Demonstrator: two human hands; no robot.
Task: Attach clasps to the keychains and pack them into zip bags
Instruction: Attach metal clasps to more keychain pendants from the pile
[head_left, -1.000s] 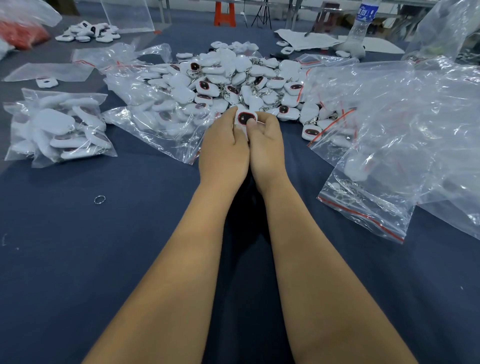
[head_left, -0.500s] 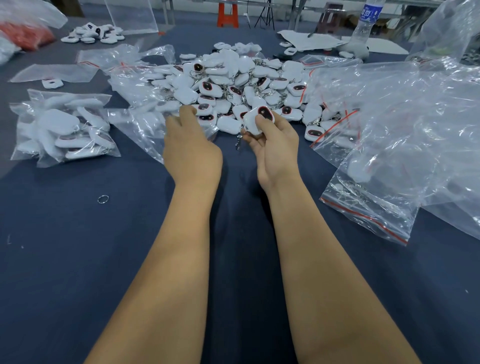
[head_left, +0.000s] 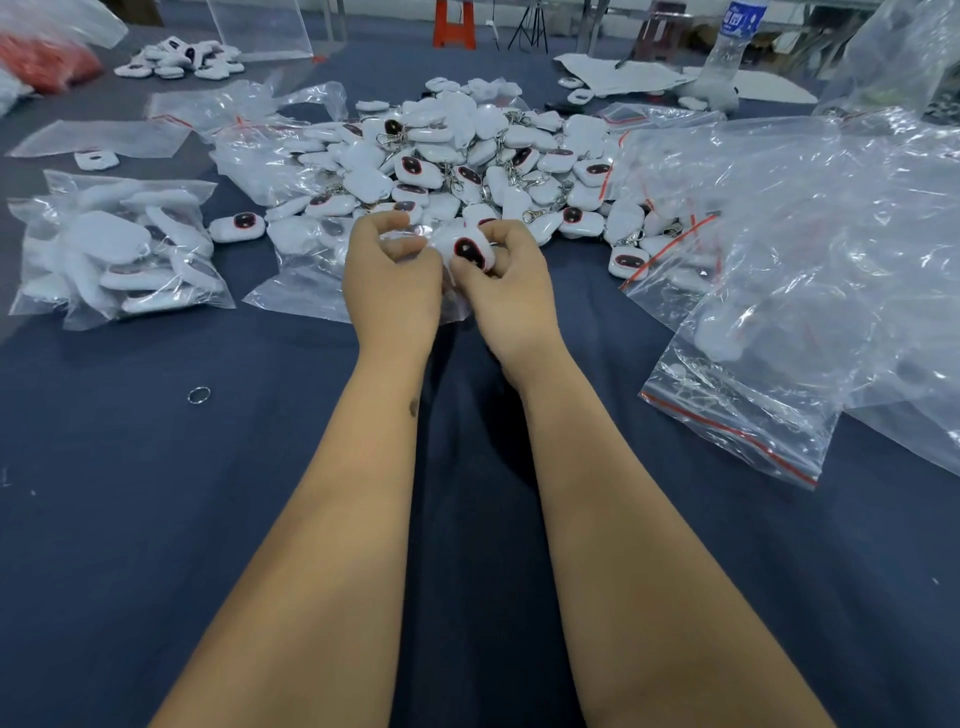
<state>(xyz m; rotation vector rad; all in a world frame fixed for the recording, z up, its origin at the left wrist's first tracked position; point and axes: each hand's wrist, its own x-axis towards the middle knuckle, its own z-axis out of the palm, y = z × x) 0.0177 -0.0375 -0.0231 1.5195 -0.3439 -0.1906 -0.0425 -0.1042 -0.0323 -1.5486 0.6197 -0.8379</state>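
My right hand (head_left: 511, 291) has its grip clamped on one white keychain (head_left: 467, 249); my left hand (head_left: 389, 280) pinches a zip bag (head_left: 311, 296) at its mouth. One filled bag (head_left: 119, 254) lies at my left on the worktop (head_left: 156, 519). The big pile (head_left: 467, 156) beyond remains unpacked, so I judge most work is left.

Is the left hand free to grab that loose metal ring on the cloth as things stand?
Probably not right now: the left hand is pinching a zip bag beside the keychain the right hand holds. The ring itself lies on bare cloth with nothing around it, so once the bag is released the way looks free.
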